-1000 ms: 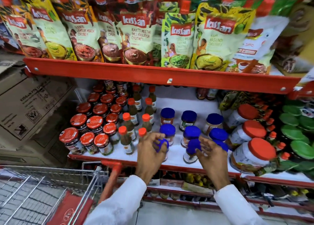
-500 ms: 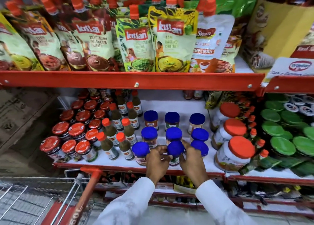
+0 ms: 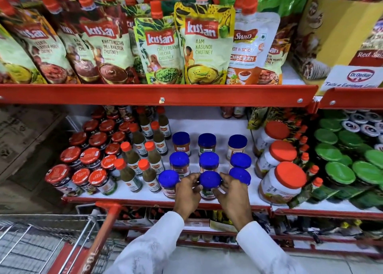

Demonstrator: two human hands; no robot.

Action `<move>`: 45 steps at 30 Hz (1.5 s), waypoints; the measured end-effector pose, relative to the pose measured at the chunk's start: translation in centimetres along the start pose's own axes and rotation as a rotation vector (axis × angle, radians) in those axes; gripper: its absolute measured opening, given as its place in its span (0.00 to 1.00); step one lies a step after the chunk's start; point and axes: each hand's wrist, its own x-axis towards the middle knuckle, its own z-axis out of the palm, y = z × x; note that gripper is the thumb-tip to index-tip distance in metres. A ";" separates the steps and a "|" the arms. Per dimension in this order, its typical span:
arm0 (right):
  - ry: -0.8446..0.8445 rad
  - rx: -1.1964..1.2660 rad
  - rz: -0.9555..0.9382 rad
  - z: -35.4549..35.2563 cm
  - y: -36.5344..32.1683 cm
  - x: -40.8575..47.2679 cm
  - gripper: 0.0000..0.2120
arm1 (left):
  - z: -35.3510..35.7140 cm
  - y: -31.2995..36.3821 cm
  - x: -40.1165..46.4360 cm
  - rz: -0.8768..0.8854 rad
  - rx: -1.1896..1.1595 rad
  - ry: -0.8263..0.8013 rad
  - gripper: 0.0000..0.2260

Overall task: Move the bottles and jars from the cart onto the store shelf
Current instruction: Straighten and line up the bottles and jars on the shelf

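Observation:
Several blue-lidded jars stand in rows on the white store shelf (image 3: 217,126). The front middle blue-lidded jar (image 3: 210,179) stands at the shelf's front edge, and both hands grip it. My left hand (image 3: 187,193) wraps its left side, my right hand (image 3: 233,193) its right side. Another front blue-lidded jar (image 3: 168,178) stands just left of my left hand, and a third (image 3: 240,175) is just behind my right hand. The cart (image 3: 68,244), with a red handle and wire basket, is at the lower left; no bottles show in it.
Red-lidded jars (image 3: 83,170) and orange-capped sauce bottles (image 3: 143,159) fill the shelf's left part. Large orange-lidded jars (image 3: 284,178) and green-lidded jars (image 3: 339,170) stand to the right. The red upper shelf (image 3: 157,94) holds chutney pouches overhead. A cardboard box (image 3: 24,133) is at left.
A second ago each hand held a blue-lidded jar over the shelf front. The left jar now stands alone, and both hands have closed on the front middle jar.

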 end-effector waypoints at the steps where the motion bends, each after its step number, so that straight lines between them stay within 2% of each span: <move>1: 0.001 0.010 0.003 0.0 0.0 0.0 0.18 | 0.0 0.0 0.0 -0.001 -0.001 -0.007 0.17; 8: 0.022 0.058 0.046 -1.6 0.1 -0.7 0.22 | -0.7 0.7 -0.8 0.014 0.022 0.017 0.22; 11: 0.145 0.071 0.061 -3.9 1.1 -1.3 0.18 | -1.3 2.0 -1.5 0.151 0.065 0.089 0.22; 13: 0.223 0.086 0.058 -5.5 1.8 -1.6 0.18 | -1.0 3.1 -1.6 0.274 0.159 0.074 0.21; 16: 0.256 0.092 0.065 -6.7 3.0 -1.5 0.20 | 0.5 4.8 -1.1 0.380 0.341 -0.031 0.23; 22: 0.117 0.100 0.148 -6.9 4.9 -0.6 0.30 | 3.2 6.3 0.6 0.489 0.667 -0.115 0.23; 25: 0.062 0.098 0.134 -7.0 5.3 -0.3 0.28 | 4.0 6.3 1.1 0.476 0.722 -0.135 0.22; 29: 0.051 0.095 0.083 -7.6 5.1 0.1 0.22 | 5.0 6.3 0.8 0.403 0.637 -0.096 0.20; 37: 0.031 0.059 0.039 -8.9 5.8 -0.1 0.21 | 6.4 7.1 -1.0 0.267 0.502 -0.043 0.19; 45: -0.006 0.068 0.035 -9.1 6.0 -0.1 0.21 | 6.1 7.4 -1.4 0.259 0.521 -0.047 0.21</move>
